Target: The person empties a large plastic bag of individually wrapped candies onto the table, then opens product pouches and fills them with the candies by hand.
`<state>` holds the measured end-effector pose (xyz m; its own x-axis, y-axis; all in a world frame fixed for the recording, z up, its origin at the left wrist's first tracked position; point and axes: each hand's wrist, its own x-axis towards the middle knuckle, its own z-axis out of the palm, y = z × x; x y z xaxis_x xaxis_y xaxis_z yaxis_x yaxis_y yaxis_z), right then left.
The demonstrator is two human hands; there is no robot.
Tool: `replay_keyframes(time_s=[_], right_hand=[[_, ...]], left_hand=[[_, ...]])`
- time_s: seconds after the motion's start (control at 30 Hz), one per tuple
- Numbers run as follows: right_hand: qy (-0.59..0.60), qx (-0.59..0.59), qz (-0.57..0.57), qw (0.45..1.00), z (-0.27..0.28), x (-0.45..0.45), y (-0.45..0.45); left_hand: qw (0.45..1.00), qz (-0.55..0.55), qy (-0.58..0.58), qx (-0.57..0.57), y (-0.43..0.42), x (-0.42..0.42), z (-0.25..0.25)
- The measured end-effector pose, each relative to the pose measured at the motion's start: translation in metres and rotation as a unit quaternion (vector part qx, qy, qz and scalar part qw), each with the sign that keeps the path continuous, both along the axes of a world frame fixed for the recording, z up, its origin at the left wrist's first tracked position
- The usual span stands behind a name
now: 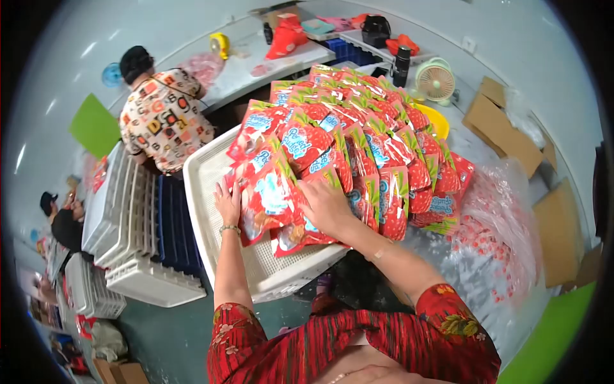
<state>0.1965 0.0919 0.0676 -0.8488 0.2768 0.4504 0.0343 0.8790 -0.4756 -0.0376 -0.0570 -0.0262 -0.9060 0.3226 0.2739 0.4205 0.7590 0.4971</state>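
A red snack bag (272, 195) with a green top edge and a blue-and-white label is between my hands at the front of a heap. My left hand (228, 203) is at the bag's left edge, fingers pointing away from me and pressed against it. At the right edge, my right hand (326, 208) has its fingers curled against the same bag, fingertips partly hidden. Behind and to the right, many similar bags (377, 147) stand packed in overlapping rows. They rest in a white plastic basket (203, 211), whose bare mesh floor shows at the left and front.
A person (165, 115) in a patterned shirt works at a white table (246, 73). Stacked white crates (128, 198) stand on the left. To the right lie a clear plastic sack (502, 211) with small red pieces and cardboard (505, 131). A fan (435, 80) stands behind the heap.
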Motion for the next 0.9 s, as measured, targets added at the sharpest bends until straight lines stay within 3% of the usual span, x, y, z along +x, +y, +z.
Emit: replay_keyframes(time_s=[0.07,0.13,0.2,0.23,0.27,0.3,0.33,0.43,0.5,0.53,0.57,0.6,0.63,0.67,0.7,0.73,0.77,0.8,0.83,0.87,0.9], right_hand=[[0.063,0.054,-0.010,0.997,0.013,0.026,-0.002],[-0.065,0.074,-0.006,0.995,0.003,0.045,-0.019],[-0.109,0.109,0.012,0.988,-0.014,0.051,-0.028],[-0.117,0.133,0.004,0.984,-0.021,0.048,-0.028],[-0.120,0.196,-0.027,0.973,-0.026,0.044,-0.024],[-0.107,0.181,-0.037,0.977,-0.028,0.039,-0.020],[-0.093,0.166,-0.048,0.980,-0.029,0.036,-0.016],[-0.090,0.162,-0.063,0.981,-0.025,0.030,-0.011],[-0.061,0.158,-0.062,0.984,-0.018,0.029,-0.010],[-0.078,0.187,-0.057,0.978,-0.015,0.034,-0.011],[-0.133,0.134,-0.020,0.982,-0.003,0.043,-0.016],[-0.070,0.153,-0.021,0.985,-0.004,0.054,-0.023],[0.001,0.085,0.018,0.996,0.002,0.066,-0.033],[0.080,-0.012,0.058,0.995,-0.001,0.086,-0.041],[0.177,-0.128,0.077,0.973,-0.012,0.104,-0.050],[0.135,-0.297,0.063,0.943,-0.024,0.128,-0.058],[0.105,-0.460,0.056,0.880,-0.038,0.156,-0.068],[0.097,-0.515,-0.057,0.850,-0.061,0.180,-0.081],[0.082,-0.499,-0.152,0.849,-0.093,0.207,-0.094],[0.068,-0.635,-0.250,0.728,-0.122,0.234,-0.113],[0.138,-0.701,-0.367,0.595,-0.149,0.258,-0.139]], left_hand=[[0.992,-0.077,0.027,0.092,0.015,-0.022,-0.016],[0.991,-0.101,0.020,0.086,0.028,-0.019,-0.008],[0.984,-0.170,0.019,0.046,0.038,-0.019,0.000],[0.957,-0.205,0.179,-0.100,0.042,-0.025,-0.009],[0.933,-0.219,0.279,-0.059,0.053,-0.039,-0.031],[0.964,-0.212,0.150,0.066,0.072,-0.045,-0.045],[0.958,-0.221,0.061,0.174,0.095,-0.029,-0.027],[0.930,-0.211,-0.009,0.301,0.149,-0.028,-0.022],[0.912,-0.243,-0.066,0.325,0.150,-0.031,-0.024],[0.882,-0.283,-0.112,0.360,0.144,-0.035,-0.028],[0.880,-0.312,-0.117,0.338,0.132,-0.017,-0.006],[0.917,-0.353,0.101,0.157,0.119,-0.036,-0.027],[0.917,-0.297,-0.098,0.248,0.114,-0.031,-0.017],[0.869,-0.313,-0.191,0.333,0.108,-0.024,-0.013],[0.919,-0.325,-0.146,0.169,0.097,-0.016,0.009],[0.914,-0.345,-0.114,0.182,0.091,-0.044,-0.015],[0.929,-0.292,-0.115,0.194,0.084,-0.032,-0.003],[0.964,-0.184,-0.081,0.177,0.080,-0.023,0.012],[0.976,-0.164,-0.020,0.141,0.076,-0.004,0.040],[0.941,-0.200,0.263,0.073,0.065,-0.079,0.013],[0.886,-0.239,0.351,0.186,0.075,-0.039,0.053]])
